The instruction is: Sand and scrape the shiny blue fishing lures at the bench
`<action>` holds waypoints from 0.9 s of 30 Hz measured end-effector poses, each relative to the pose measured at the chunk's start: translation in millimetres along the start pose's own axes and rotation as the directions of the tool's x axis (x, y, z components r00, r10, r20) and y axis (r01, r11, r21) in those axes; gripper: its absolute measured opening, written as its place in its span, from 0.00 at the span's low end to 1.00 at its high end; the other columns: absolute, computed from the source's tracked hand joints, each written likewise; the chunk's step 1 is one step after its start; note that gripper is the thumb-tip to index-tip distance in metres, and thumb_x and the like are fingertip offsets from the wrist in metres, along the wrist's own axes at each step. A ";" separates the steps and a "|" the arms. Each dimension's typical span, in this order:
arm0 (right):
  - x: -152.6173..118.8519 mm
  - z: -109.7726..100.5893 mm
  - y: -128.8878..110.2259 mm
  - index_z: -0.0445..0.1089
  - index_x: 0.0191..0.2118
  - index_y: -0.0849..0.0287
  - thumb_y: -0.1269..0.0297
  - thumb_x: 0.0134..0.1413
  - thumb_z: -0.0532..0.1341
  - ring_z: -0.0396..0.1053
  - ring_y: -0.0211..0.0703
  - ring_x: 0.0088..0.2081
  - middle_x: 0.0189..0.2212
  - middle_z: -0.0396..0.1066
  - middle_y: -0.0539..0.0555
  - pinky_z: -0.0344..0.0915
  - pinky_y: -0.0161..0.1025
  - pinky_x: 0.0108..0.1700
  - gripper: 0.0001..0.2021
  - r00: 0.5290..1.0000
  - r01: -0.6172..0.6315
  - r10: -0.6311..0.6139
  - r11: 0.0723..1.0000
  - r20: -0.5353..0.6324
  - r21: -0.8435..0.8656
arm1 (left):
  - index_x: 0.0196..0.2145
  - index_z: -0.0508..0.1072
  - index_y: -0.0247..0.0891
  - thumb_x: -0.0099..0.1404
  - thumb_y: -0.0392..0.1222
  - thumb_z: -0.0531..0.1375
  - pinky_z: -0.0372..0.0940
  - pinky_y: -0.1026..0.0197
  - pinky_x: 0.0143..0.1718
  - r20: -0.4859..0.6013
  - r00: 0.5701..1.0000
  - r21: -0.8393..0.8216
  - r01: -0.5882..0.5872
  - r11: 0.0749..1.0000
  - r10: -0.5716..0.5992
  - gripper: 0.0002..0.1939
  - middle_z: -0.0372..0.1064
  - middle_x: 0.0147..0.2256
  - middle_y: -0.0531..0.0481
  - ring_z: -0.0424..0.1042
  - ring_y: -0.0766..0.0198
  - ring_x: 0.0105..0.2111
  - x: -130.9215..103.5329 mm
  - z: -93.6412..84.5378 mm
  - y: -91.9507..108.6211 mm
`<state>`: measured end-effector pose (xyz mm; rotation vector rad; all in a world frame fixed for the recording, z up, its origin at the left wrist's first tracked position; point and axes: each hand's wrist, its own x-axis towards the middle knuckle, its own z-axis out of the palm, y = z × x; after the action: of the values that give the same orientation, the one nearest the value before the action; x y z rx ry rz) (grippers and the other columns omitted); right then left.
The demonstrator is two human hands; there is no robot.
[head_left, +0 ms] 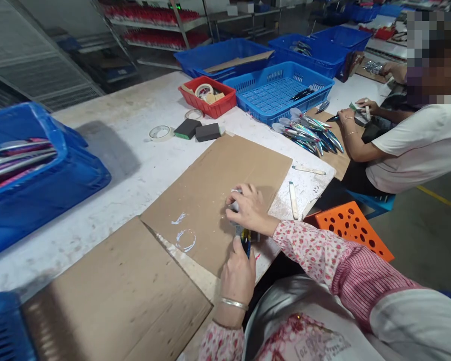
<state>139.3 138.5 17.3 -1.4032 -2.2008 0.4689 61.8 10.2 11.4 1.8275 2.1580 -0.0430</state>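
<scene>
One dark piece (pixel 246 244) marked with yellow is clasped in the grip of the left hand (pixel 236 273) at the near-right edge of the cardboard (pixel 206 175); just beyond, the right hand (pixel 251 208) has its grip curled around a whitish item (pixel 234 205). Two sticks (pixel 293 200) lie near the right edge of the tabletop (pixel 135 108). Dark blocks (pixel 208 132) sit off the cardboard's far corner, a red bin (pixel 210 109) behind.

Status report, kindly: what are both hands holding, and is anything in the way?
Left hand gripping dark yellow-marked object. Right hand around pale piece, above cardboard sheet. Dark blocks near sheet's far edge, away from hands.
</scene>
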 end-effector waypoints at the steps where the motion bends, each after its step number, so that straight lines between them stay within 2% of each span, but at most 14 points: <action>1: -1.8 -1.9 0.9 0.71 0.39 0.53 0.58 0.52 0.62 0.55 0.52 0.52 0.52 0.61 0.55 0.56 0.49 0.50 0.09 1.000 0.007 -0.007 1.000 -0.005 -0.006 | 0.57 0.58 0.26 0.71 0.44 0.49 0.67 0.58 0.29 0.006 1.000 -0.006 0.002 1.000 -0.002 0.23 0.75 0.35 0.39 0.78 0.53 0.33 -0.1 -1.1 0.3; 6: -9.2 -8.2 1.4 0.71 0.39 0.54 0.58 0.53 0.62 0.55 0.52 0.52 0.52 0.61 0.56 0.56 0.49 0.51 0.09 1.000 -0.011 0.010 1.000 -0.029 -0.026 | 0.57 0.58 0.27 0.70 0.43 0.51 0.66 0.59 0.28 -0.006 0.999 0.008 -0.032 0.999 0.032 0.23 0.75 0.35 0.39 0.77 0.54 0.32 -0.4 -0.4 0.0; 11: 11.9 1.2 -20.5 0.71 0.40 0.54 0.60 0.55 0.61 0.52 0.53 0.56 0.55 0.60 0.56 0.54 0.51 0.52 0.08 0.983 0.183 -0.184 0.981 -0.016 -0.063 | 0.57 0.58 0.26 0.70 0.43 0.50 0.66 0.60 0.28 -0.055 0.998 0.046 -0.032 0.998 0.035 0.22 0.75 0.36 0.38 0.77 0.55 0.33 -1.1 5.7 -2.1; 12: 17.9 1.3 -20.1 0.71 0.40 0.54 0.60 0.55 0.61 0.52 0.53 0.57 0.55 0.60 0.56 0.55 0.51 0.53 0.08 0.985 0.163 -0.165 0.986 -0.047 -0.045 | 0.56 0.58 0.26 0.70 0.44 0.50 0.66 0.60 0.28 -0.057 0.998 0.047 -0.030 0.998 0.033 0.22 0.75 0.36 0.39 0.77 0.55 0.32 -1.6 6.4 -2.8; 14: 27.6 -2.9 -10.1 0.71 0.40 0.54 0.59 0.53 0.62 0.54 0.53 0.55 0.55 0.60 0.55 0.55 0.50 0.53 0.09 0.991 0.023 -0.018 0.999 -0.132 0.039 | 0.56 0.58 0.27 0.70 0.44 0.50 0.66 0.60 0.28 -0.064 0.997 0.041 -0.032 0.999 0.035 0.22 0.75 0.36 0.40 0.77 0.56 0.31 -2.4 7.7 -4.3; 17: 31.2 -16.3 18.8 0.72 0.39 0.55 0.61 0.50 0.63 0.59 0.50 0.51 0.49 0.63 0.55 0.57 0.48 0.53 0.09 0.953 -0.194 0.230 0.963 -0.198 0.185 | 0.56 0.59 0.28 0.70 0.45 0.51 0.66 0.59 0.28 -0.095 0.994 0.029 -0.041 0.999 0.044 0.22 0.74 0.38 0.40 0.77 0.57 0.31 -2.9 10.5 -6.2; 19: 25.9 -24.2 36.4 0.72 0.37 0.56 0.63 0.48 0.64 0.60 0.50 0.51 0.46 0.63 0.55 0.58 0.48 0.54 0.08 0.946 -0.205 0.251 0.953 -0.202 0.225 | 0.56 0.59 0.29 0.70 0.45 0.51 0.66 0.59 0.28 -0.109 0.993 0.024 -0.037 0.999 0.039 0.21 0.74 0.39 0.40 0.77 0.57 0.31 -2.5 11.9 -6.9; 21: 17.9 -27.2 47.5 0.72 0.35 0.57 0.65 0.46 0.64 0.61 0.50 0.50 0.45 0.63 0.54 0.58 0.48 0.54 0.08 0.957 -0.164 0.212 0.959 -0.197 0.233 | 0.56 0.59 0.29 0.70 0.45 0.51 0.66 0.60 0.27 -0.103 0.994 0.017 -0.034 0.999 0.036 0.21 0.74 0.40 0.39 0.77 0.57 0.31 -2.1 12.1 -7.2; 23: 10.8 -25.3 53.3 0.72 0.35 0.57 0.65 0.45 0.64 0.61 0.49 0.49 0.44 0.64 0.54 0.58 0.47 0.54 0.08 0.963 -0.145 0.191 0.962 -0.190 0.231 | 0.55 0.59 0.29 0.70 0.44 0.51 0.66 0.59 0.28 -0.089 0.995 0.016 -0.035 0.999 0.036 0.21 0.74 0.41 0.38 0.77 0.57 0.32 -2.2 11.3 -7.2; 27: 5.6 -17.6 63.2 0.72 0.36 0.58 0.64 0.46 0.65 0.61 0.50 0.50 0.44 0.63 0.55 0.58 0.47 0.54 0.09 0.941 -0.211 0.263 0.948 -0.212 0.238 | 0.56 0.59 0.28 0.70 0.45 0.50 0.67 0.59 0.28 -0.086 0.996 0.056 -0.027 0.998 0.032 0.22 0.74 0.40 0.39 0.77 0.56 0.32 -4.4 11.2 -6.2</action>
<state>194.3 170.2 -0.1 -1.5275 -1.7427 0.5668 58.8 2.4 0.8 1.9245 2.2083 -0.0170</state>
